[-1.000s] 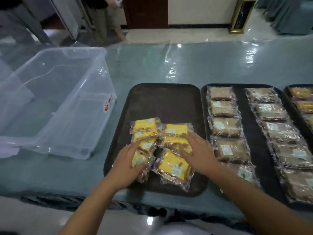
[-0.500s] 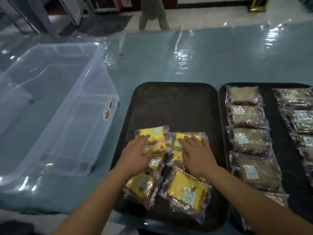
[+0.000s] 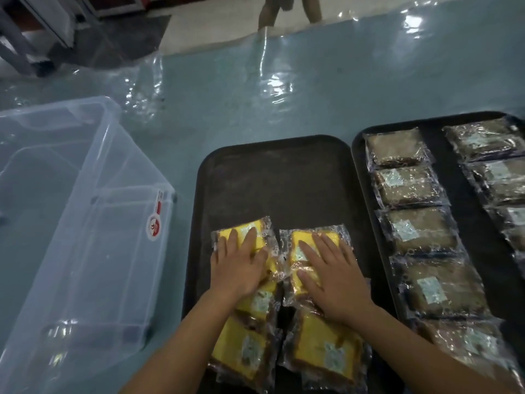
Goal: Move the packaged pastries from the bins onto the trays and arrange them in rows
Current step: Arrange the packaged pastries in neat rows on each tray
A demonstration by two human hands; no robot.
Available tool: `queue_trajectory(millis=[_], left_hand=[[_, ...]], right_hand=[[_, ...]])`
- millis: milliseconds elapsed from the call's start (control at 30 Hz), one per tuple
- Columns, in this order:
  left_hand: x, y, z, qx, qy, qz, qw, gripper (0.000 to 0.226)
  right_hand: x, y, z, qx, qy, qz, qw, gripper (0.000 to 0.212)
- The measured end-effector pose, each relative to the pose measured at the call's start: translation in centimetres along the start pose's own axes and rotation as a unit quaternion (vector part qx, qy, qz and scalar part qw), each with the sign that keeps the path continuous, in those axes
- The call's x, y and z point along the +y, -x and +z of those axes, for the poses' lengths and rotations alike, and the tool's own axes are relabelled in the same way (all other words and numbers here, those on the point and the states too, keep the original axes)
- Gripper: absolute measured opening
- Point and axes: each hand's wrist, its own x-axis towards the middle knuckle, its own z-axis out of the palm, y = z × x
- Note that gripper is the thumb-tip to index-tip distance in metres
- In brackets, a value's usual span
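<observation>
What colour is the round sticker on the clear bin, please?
Red and white; the sticker on the bin shows in the head view.

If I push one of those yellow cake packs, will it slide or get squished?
Probably slides: the yellow pack is sealed in shiny, crinkly wrap and lies flat on the tray. It likely squishes if pressed hard, since it looks like soft cake. The right hand and left hand rest flat on the packs, so gentle flat pushing seems wise. It won't roll.

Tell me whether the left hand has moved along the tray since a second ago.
Yes. The left hand has slid away from the tray's near edge toward its far end, over the yellow pastry packs.
</observation>
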Motion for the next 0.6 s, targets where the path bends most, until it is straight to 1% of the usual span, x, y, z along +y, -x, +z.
queue_trajectory(millis=[133,267,433,600], left_hand=[[-0.6,-3.6,-0.7,0.042,-0.012,0.008,0.999,0.063],[-0.9,-8.6,-2.1,0.094,-0.029,0.013,0.995,0.065],[-0.7,-14.0,-4.0,0.128,-0.058,0.031,0.99,0.064],[-0.7,-16.7,-5.0,0.14,-0.073,0.056,0.986,0.065]], right_hand=[[-0.1,0.2,0.4,0.008,-0.005,0.012,1.0,0.066],[-0.4,0.1,0.3,0.011,0.005,0.025,1.0,0.063],[-0.4,0.1,0.4,0.01,0.006,0.036,0.999,0.061],[-0.4,0.3,0.4,0.019,-0.004,0.033,0.999,0.061]])
